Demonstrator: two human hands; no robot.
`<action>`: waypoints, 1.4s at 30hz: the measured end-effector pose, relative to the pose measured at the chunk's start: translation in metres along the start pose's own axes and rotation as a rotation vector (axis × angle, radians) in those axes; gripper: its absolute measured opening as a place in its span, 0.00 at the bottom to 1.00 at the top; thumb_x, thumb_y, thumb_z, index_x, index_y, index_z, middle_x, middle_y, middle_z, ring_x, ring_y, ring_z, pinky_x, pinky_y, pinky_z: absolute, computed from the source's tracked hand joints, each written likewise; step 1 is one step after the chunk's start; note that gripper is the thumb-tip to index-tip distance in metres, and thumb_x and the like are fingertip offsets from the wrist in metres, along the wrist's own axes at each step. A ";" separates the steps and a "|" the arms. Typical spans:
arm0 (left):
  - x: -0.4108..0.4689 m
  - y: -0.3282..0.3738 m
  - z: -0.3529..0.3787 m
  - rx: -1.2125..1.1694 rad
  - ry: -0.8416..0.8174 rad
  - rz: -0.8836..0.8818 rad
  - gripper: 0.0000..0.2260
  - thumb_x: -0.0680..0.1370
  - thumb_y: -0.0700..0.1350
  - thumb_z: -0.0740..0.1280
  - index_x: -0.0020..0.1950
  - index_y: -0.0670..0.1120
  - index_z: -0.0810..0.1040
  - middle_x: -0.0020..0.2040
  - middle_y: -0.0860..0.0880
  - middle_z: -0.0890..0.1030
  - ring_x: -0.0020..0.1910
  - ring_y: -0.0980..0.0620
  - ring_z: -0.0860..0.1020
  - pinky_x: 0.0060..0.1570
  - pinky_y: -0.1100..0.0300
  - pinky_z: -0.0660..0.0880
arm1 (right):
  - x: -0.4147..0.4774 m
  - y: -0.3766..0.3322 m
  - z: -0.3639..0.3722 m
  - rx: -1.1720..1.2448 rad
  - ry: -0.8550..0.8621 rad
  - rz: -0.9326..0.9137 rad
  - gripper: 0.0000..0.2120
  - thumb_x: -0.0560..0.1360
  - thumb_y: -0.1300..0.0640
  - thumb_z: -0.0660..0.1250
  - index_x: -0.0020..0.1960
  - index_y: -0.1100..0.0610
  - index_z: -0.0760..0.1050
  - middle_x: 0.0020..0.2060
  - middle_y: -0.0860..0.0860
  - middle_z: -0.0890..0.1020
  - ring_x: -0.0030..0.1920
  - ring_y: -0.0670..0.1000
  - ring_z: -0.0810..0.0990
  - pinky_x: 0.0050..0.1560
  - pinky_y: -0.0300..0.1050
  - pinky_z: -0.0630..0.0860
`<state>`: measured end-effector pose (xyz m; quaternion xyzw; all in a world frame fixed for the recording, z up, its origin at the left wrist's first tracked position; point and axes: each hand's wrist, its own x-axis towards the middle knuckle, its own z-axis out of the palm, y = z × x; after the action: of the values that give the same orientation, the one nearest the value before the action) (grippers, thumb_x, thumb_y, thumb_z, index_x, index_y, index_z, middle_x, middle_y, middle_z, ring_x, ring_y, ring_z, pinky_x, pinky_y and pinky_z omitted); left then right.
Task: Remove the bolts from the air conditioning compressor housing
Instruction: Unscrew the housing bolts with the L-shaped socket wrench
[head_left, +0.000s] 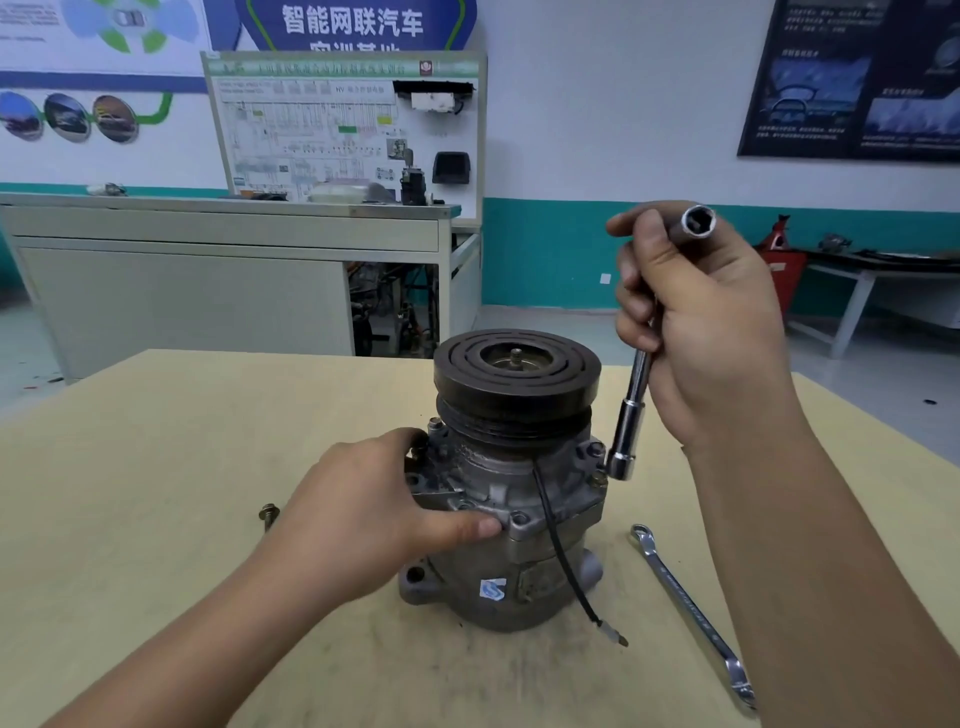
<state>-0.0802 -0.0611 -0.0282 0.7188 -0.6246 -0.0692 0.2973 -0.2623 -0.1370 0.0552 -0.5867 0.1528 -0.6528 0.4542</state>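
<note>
The compressor housing (498, 545) stood upright at the centre of the tabletop (156, 493), pulley (517, 374) uppermost. The left hand (363, 519) gripped the housing's left flange, thumb laid along the front edge. The right hand (711, 332), right of centre, was closed around a socket wrench (631, 415). Its lower socket sat against a flange bolt (600, 480); engagement could not be confirmed. A loose bolt (268, 515) lay at left and a spanner (691, 613) at lower right.
</note>
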 end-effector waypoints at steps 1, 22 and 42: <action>0.003 -0.005 -0.002 -0.033 -0.030 0.014 0.35 0.55 0.70 0.71 0.58 0.57 0.75 0.50 0.61 0.81 0.47 0.62 0.78 0.41 0.65 0.75 | 0.000 0.000 -0.001 -0.008 0.009 0.011 0.10 0.79 0.62 0.61 0.40 0.56 0.75 0.27 0.46 0.70 0.26 0.44 0.62 0.23 0.34 0.59; 0.063 -0.076 0.014 -0.866 -0.347 0.053 0.38 0.53 0.66 0.79 0.61 0.59 0.75 0.59 0.53 0.82 0.61 0.53 0.78 0.66 0.46 0.68 | -0.012 0.004 0.025 0.287 -0.194 0.068 0.17 0.75 0.46 0.54 0.33 0.56 0.65 0.27 0.47 0.65 0.27 0.45 0.60 0.24 0.38 0.55; 0.044 -0.013 -0.023 -0.907 0.131 0.439 0.13 0.71 0.56 0.67 0.54 0.59 0.81 0.59 0.55 0.81 0.62 0.55 0.76 0.59 0.58 0.72 | -0.022 0.018 0.037 -0.466 -0.372 -0.168 0.13 0.76 0.55 0.59 0.58 0.43 0.72 0.46 0.37 0.77 0.49 0.37 0.75 0.54 0.32 0.70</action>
<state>-0.0489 -0.0934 -0.0040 0.3720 -0.6480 -0.2243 0.6256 -0.2231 -0.1172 0.0376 -0.7951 0.1636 -0.5169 0.2718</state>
